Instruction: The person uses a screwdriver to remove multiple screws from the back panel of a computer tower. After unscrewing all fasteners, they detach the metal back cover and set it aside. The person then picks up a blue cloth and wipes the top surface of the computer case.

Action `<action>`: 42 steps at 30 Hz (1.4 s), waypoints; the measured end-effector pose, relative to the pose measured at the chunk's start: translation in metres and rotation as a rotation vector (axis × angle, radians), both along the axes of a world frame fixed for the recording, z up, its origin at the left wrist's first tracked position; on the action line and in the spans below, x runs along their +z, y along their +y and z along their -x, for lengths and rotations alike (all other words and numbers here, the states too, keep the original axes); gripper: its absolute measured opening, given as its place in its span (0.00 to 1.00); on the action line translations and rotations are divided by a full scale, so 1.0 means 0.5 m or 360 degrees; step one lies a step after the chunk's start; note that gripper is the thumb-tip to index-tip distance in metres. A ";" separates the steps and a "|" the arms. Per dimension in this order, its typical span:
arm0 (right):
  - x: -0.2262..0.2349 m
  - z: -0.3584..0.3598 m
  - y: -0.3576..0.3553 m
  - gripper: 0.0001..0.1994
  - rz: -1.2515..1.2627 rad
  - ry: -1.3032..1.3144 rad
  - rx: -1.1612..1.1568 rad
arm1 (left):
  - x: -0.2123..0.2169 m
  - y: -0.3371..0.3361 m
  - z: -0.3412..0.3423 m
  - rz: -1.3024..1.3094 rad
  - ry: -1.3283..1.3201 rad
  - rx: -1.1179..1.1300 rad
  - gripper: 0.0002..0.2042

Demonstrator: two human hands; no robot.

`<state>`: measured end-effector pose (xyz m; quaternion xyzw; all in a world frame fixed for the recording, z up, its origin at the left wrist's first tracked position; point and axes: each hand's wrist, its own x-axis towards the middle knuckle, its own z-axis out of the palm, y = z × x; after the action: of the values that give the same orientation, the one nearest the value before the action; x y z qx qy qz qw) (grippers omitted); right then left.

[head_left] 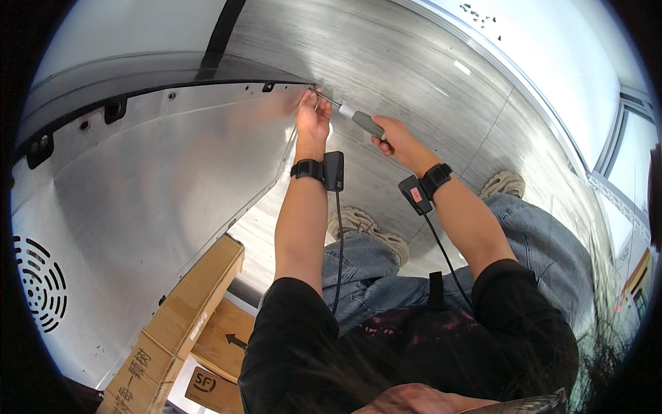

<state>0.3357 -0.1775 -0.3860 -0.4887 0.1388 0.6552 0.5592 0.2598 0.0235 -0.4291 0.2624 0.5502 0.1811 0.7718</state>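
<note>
Your hair (598,348) hangs closest. Right hand (398,141) wraps the screwdriver (367,125); left hand (314,119) half-curled at its tip, hold unclear. Panel (172,172) corner looks unfinished; elsewhere can't tell.

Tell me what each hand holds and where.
The right hand holds a screwdriver by its handle. Whether the left hand, near the shaft, grips anything can't be told.

One screwdriver (363,122); one metal panel (162,183); one round vent (43,284); two wrist straps (436,179); two black boxes (334,171); two cords (338,241); two shoes (505,183); at least two cardboard boxes (183,307).
</note>
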 end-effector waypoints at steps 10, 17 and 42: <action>-0.060 0.015 0.009 0.19 0.0207 -0.1268 0.0300 | 0.011 -0.019 -0.018 -0.0178 0.0218 -0.0089 0.12; -0.104 0.026 0.018 0.20 0.0242 -0.1422 0.0342 | 0.014 -0.017 -0.044 -0.0357 0.0522 -0.0078 0.06; -0.108 -0.008 0.025 0.21 0.0035 -0.1547 0.0778 | -0.003 -0.015 -0.041 -0.0371 0.0363 -0.0017 0.04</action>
<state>0.3396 -0.1651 -0.4400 -0.7591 -0.2467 0.4632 0.3851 0.2804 0.0161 -0.4305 0.3719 0.6082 0.2088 0.6695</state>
